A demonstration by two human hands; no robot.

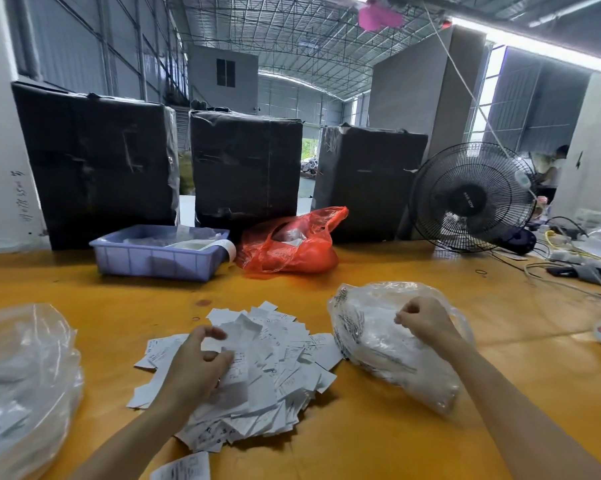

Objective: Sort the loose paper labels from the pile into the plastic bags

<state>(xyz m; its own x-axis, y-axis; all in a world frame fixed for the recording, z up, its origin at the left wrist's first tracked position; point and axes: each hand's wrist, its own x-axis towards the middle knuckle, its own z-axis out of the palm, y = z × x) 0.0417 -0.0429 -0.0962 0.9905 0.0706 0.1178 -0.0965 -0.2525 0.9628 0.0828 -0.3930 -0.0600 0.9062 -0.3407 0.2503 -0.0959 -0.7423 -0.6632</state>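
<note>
A pile of loose white paper labels (278, 355) lies spread on the yellow table (378, 427) in front of me. My left hand (198, 365) is over the pile's left side, fingers curled round a white label lifted at its top. To the right lies a clear plastic bag (371, 344) partly filled with labels. My right hand (427, 322) sits on top of it, fingers curled and pinching the bag's plastic. Another clear plastic bag (25, 379) with labels lies blurred at the far left. A single label (183, 467) rests at the near edge.
A blue plastic crate (153, 261) and a red plastic bag (292, 247) stand behind the pile. Three black wrapped boxes (247, 168) line the table's back. A black fan (472, 199) and tangled cables (576, 265) occupy the right rear.
</note>
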